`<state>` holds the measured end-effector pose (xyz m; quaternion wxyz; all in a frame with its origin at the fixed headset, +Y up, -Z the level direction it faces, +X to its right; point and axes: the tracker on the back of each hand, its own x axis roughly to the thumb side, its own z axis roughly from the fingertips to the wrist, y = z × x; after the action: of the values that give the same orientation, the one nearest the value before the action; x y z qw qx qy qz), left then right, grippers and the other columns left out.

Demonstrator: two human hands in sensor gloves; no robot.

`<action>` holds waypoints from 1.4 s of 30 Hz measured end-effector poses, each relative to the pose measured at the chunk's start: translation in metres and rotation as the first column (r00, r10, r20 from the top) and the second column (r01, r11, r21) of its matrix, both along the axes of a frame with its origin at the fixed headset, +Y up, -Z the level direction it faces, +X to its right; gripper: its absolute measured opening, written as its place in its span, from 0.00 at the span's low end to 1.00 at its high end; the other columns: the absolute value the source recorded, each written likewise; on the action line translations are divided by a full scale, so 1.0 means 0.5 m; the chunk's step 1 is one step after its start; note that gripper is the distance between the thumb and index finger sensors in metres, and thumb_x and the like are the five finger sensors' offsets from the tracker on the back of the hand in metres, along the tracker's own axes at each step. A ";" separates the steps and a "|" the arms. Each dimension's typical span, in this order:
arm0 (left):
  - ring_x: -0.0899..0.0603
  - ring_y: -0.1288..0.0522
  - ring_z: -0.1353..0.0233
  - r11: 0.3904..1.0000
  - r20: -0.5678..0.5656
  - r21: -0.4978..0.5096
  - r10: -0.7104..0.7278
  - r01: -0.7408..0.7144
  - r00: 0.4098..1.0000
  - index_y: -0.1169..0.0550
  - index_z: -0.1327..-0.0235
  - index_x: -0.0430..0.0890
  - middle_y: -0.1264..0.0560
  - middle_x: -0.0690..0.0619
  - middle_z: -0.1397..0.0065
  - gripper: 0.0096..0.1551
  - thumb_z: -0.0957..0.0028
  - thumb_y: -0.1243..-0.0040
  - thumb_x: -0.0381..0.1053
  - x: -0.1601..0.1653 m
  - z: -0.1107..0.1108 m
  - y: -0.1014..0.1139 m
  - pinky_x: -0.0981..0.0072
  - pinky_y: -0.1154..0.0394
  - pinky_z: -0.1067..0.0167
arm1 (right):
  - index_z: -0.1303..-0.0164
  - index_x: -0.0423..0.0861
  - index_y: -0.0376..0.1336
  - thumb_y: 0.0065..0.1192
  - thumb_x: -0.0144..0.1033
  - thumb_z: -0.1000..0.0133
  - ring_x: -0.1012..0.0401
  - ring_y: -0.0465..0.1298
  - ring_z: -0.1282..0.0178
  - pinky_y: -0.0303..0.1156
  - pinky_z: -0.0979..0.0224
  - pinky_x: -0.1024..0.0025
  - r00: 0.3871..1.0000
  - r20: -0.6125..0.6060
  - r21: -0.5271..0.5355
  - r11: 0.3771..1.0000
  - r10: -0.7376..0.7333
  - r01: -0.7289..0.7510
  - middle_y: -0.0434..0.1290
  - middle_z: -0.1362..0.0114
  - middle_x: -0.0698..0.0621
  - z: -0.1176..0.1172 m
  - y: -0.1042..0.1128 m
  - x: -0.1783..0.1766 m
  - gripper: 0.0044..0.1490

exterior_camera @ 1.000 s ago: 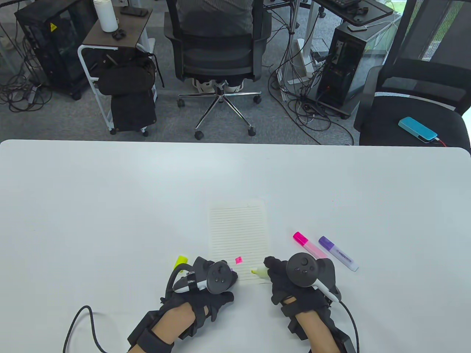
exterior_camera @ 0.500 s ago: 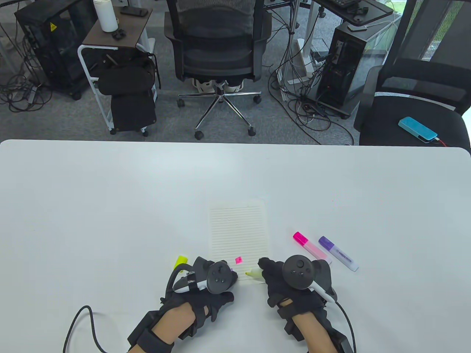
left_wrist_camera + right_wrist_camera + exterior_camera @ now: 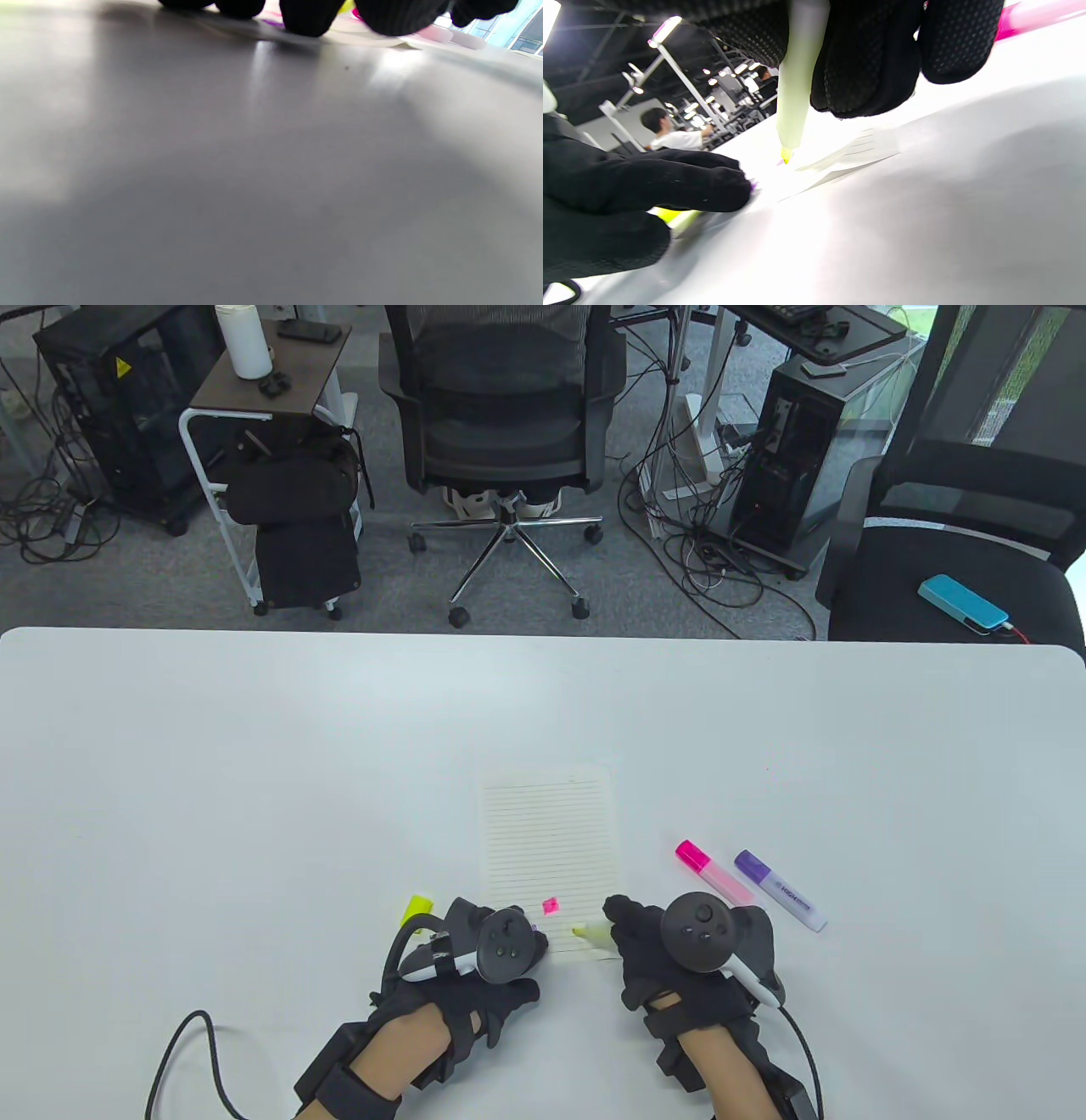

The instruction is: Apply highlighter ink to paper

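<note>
A lined paper sheet [image 3: 547, 831] lies on the white table [image 3: 254, 780], with a small pink mark [image 3: 551, 906] near its lower end. My right hand [image 3: 632, 929] grips a yellow highlighter [image 3: 594, 932], uncapped; in the right wrist view the highlighter [image 3: 796, 84] points down with its tip [image 3: 785, 156] at the paper's [image 3: 857, 150] lower part. My left hand [image 3: 509, 942] rests with flat fingers on the sheet's lower left corner; its fingers [image 3: 309, 17] press down in the left wrist view. A yellow cap [image 3: 416, 908] lies left of the left hand.
A pink highlighter [image 3: 713, 878] and a purple highlighter [image 3: 779, 891] lie capped on the table right of the paper, close to my right hand. Office chairs [image 3: 509, 415], a cart and computer towers stand beyond the table's far edge.
The right hand slid left with the highlighter tip half a second ago, then came back right a little. The left hand has not moved.
</note>
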<state>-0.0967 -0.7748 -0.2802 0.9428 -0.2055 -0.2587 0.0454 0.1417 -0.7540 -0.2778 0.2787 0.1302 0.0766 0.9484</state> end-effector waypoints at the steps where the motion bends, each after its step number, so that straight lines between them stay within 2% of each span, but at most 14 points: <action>1: 0.34 0.46 0.21 1.000 0.000 0.000 0.000 0.000 1.000 0.37 0.26 0.57 0.48 0.49 0.18 0.39 0.52 0.49 0.66 0.000 0.000 0.000 0.34 0.44 0.28 | 0.24 0.47 0.63 0.59 0.37 0.33 0.46 0.79 0.50 0.69 0.33 0.40 1.000 0.001 0.006 1.000 0.024 -0.024 0.76 0.35 0.40 0.000 0.000 -0.003 0.26; 6: 0.34 0.46 0.21 1.000 0.000 -0.001 0.000 0.000 1.000 0.38 0.26 0.57 0.49 0.49 0.18 0.38 0.51 0.49 0.66 0.000 0.000 0.000 0.34 0.44 0.28 | 0.23 0.48 0.62 0.58 0.38 0.32 0.46 0.79 0.49 0.69 0.32 0.40 0.999 -0.001 0.025 0.999 0.040 -0.040 0.75 0.34 0.40 -0.002 -0.006 -0.009 0.26; 12: 0.34 0.46 0.21 1.000 0.000 -0.002 0.000 0.000 1.000 0.38 0.26 0.57 0.49 0.49 0.18 0.39 0.52 0.49 0.66 0.000 0.000 0.000 0.34 0.44 0.28 | 0.25 0.47 0.64 0.59 0.37 0.33 0.46 0.80 0.51 0.70 0.33 0.40 0.999 -0.014 -0.015 0.999 0.043 -0.043 0.76 0.36 0.39 -0.003 -0.005 -0.007 0.26; 19: 0.34 0.46 0.21 1.000 0.000 -0.002 0.000 0.000 1.000 0.38 0.26 0.57 0.49 0.49 0.18 0.38 0.51 0.49 0.66 0.000 0.000 0.000 0.34 0.44 0.28 | 0.23 0.49 0.62 0.58 0.38 0.32 0.46 0.79 0.49 0.69 0.32 0.40 0.999 -0.003 0.015 0.999 0.052 -0.051 0.75 0.34 0.40 -0.006 -0.013 -0.013 0.26; 25: 0.34 0.46 0.21 1.000 0.001 -0.002 -0.001 0.001 1.000 0.38 0.26 0.57 0.49 0.49 0.18 0.38 0.52 0.49 0.66 0.000 0.001 0.000 0.34 0.44 0.28 | 0.25 0.47 0.64 0.59 0.37 0.33 0.46 0.80 0.51 0.70 0.33 0.40 0.999 -0.023 -0.021 0.999 0.048 -0.049 0.77 0.36 0.39 -0.003 -0.006 -0.010 0.25; 31: 0.34 0.46 0.21 1.000 0.000 -0.002 0.001 -0.001 1.000 0.38 0.26 0.57 0.49 0.49 0.18 0.38 0.51 0.49 0.66 0.001 0.000 -0.001 0.34 0.44 0.28 | 0.23 0.49 0.63 0.58 0.38 0.32 0.46 0.79 0.49 0.69 0.32 0.40 0.999 0.001 0.017 0.998 0.053 -0.053 0.75 0.34 0.40 -0.008 -0.015 -0.013 0.26; 37: 0.34 0.46 0.21 1.000 -0.001 -0.003 0.001 -0.001 1.000 0.38 0.26 0.57 0.49 0.49 0.18 0.38 0.52 0.49 0.66 0.000 0.000 -0.001 0.34 0.44 0.28 | 0.25 0.47 0.64 0.59 0.37 0.33 0.46 0.80 0.51 0.70 0.33 0.40 0.999 -0.022 -0.023 0.999 0.043 -0.044 0.77 0.36 0.40 -0.007 -0.009 -0.009 0.25; 42: 0.34 0.46 0.22 1.000 -0.001 -0.003 0.001 -0.001 1.000 0.38 0.26 0.57 0.49 0.49 0.18 0.38 0.52 0.49 0.66 0.000 0.000 -0.001 0.34 0.44 0.28 | 0.24 0.48 0.63 0.58 0.38 0.32 0.46 0.79 0.49 0.69 0.32 0.40 0.998 0.011 0.014 0.998 0.056 -0.056 0.75 0.34 0.40 -0.009 -0.013 -0.011 0.26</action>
<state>-0.0966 -0.7753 -0.2802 0.9425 -0.2066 -0.2584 0.0465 0.1365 -0.7606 -0.2824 0.2516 0.1252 0.0717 0.9570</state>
